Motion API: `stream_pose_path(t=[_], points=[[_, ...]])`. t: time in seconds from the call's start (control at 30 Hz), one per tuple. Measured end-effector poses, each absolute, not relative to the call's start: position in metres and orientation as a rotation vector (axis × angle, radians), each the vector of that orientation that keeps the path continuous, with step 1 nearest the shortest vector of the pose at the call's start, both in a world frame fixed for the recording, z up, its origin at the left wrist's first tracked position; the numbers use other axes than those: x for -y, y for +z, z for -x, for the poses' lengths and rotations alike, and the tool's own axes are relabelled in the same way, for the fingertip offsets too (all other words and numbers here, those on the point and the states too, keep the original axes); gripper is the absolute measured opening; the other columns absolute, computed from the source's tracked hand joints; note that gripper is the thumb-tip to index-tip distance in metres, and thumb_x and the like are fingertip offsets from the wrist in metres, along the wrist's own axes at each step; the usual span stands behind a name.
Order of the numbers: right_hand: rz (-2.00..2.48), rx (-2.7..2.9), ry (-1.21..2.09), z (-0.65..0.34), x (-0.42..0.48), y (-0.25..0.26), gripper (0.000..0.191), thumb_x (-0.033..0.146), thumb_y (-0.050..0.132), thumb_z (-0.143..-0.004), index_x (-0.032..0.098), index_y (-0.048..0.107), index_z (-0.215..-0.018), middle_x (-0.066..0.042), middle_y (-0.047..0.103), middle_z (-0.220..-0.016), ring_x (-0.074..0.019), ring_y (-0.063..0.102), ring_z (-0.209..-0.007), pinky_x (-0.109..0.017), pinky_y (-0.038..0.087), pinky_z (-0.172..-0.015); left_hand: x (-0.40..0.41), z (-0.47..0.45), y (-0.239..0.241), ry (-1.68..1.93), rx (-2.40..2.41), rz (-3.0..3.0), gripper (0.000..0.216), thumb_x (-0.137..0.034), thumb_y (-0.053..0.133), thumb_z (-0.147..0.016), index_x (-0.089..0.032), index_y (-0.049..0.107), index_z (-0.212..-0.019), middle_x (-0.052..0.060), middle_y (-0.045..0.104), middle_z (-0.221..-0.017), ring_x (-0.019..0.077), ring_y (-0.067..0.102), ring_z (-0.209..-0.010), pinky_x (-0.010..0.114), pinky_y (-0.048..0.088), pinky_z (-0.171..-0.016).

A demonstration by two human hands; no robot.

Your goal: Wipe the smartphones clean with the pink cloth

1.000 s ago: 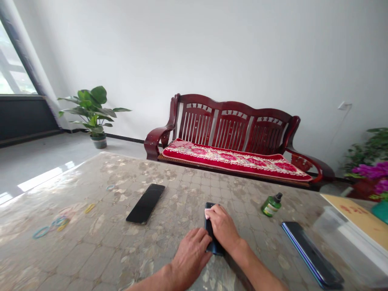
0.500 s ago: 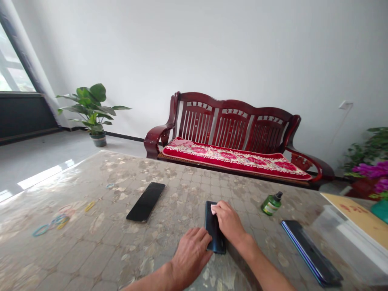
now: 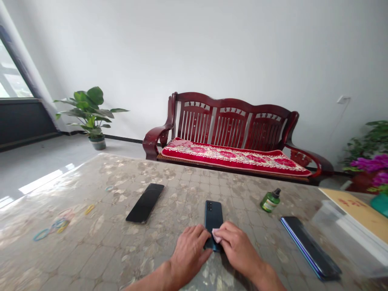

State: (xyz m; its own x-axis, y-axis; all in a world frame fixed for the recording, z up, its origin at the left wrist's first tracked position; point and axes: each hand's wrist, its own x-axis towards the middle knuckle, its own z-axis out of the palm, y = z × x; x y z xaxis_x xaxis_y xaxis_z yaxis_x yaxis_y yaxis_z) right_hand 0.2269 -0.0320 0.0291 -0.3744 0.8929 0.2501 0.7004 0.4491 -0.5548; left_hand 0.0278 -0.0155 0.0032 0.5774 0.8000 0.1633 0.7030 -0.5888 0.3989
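Note:
A dark blue phone (image 3: 213,216) lies back-up on the patterned table (image 3: 169,186) in front of me. My left hand (image 3: 188,255) presses on its near left edge, fingers curled against it. My right hand (image 3: 238,250) rests on the phone's near end, its fingers pinching a small pale pink wipe (image 3: 216,235). A small green bottle (image 3: 270,201) with a black cap stands to the right of the phone.
A black phone (image 3: 145,202) lies screen-up to the left, another phone (image 3: 309,245) with a blue edge to the right. Coloured rubber bands (image 3: 56,224) are scattered at the left. A clear box (image 3: 339,220) sits at the right edge. A red wooden bench (image 3: 230,141) stands behind.
My right hand has slid the wipe from the phone's far end down to its near end. The left hand has stayed at the phone's edge.

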Motion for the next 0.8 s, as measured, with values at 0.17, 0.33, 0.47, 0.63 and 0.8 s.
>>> stream_pose_path(t=[0.17, 0.33, 0.47, 0.63, 0.8], points=[[1.293, 1.892, 0.535, -0.232, 0.026, 0.006, 0.022, 0.023, 0.051, -0.097, 0.026, 0.072, -0.103, -0.002, 0.065, -0.093, -0.0147, 0.063, -0.088, -0.023, 0.048, -0.080, -0.010, -0.018, 0.027, 0.303, -1.303, -2.497, 0.020, -0.019, 0.049, -0.096, -0.025, 0.059, -0.112, 0.003, 0.066, -0.103, 0.0202, 0.063, -0.099, 0.031, 0.047, -0.090], [1.230, 1.758, 0.530, -0.232, 0.025, -0.002, 0.022, 0.030, 0.053, -0.096, 0.027, 0.073, -0.106, -0.003, 0.067, -0.092, -0.0152, 0.064, -0.087, -0.023, 0.050, -0.079, -0.051, -0.019, 0.045, 0.113, -0.994, -2.818, 0.070, 0.004, 0.058, -0.073, -0.023, 0.045, -0.137, 0.010, 0.045, -0.147, 0.0276, 0.039, -0.136, 0.039, 0.036, -0.109], [1.232, 1.583, 0.476, -0.237, 0.021, -0.002, 0.021, 0.035, 0.057, -0.093, 0.025, 0.075, -0.099, -0.005, 0.070, -0.092, -0.0179, 0.066, -0.087, -0.026, 0.053, -0.080, -0.073, -0.038, 0.052, -0.059, -0.723, -2.992, 0.093, 0.005, 0.068, -0.065, -0.026, 0.034, -0.145, 0.014, 0.024, -0.159, 0.0339, 0.021, -0.145, 0.049, 0.030, -0.112], [1.305, 1.393, 0.506, -0.245, 0.016, -0.006, 0.027, 0.043, 0.060, -0.089, 0.022, 0.077, -0.095, -0.009, 0.072, -0.094, -0.0224, 0.067, -0.089, -0.032, 0.055, -0.080, -0.090, -0.063, 0.054, -0.152, -0.599, -3.013, 0.087, -0.001, 0.078, -0.062, -0.029, 0.046, -0.137, 0.015, 0.027, -0.158, 0.0349, 0.026, -0.143, 0.052, 0.032, -0.109], [1.310, 1.334, 0.562, -0.245, 0.014, -0.005, 0.029, 0.046, 0.062, -0.086, 0.022, 0.077, -0.092, -0.009, 0.073, -0.094, -0.0234, 0.067, -0.089, -0.034, 0.055, -0.079, -0.101, -0.068, 0.053, -0.173, -0.587, -2.990, 0.082, -0.009, 0.083, -0.059, -0.029, 0.051, -0.132, 0.013, 0.036, -0.153, 0.0364, 0.031, -0.140, 0.052, 0.035, -0.107]])
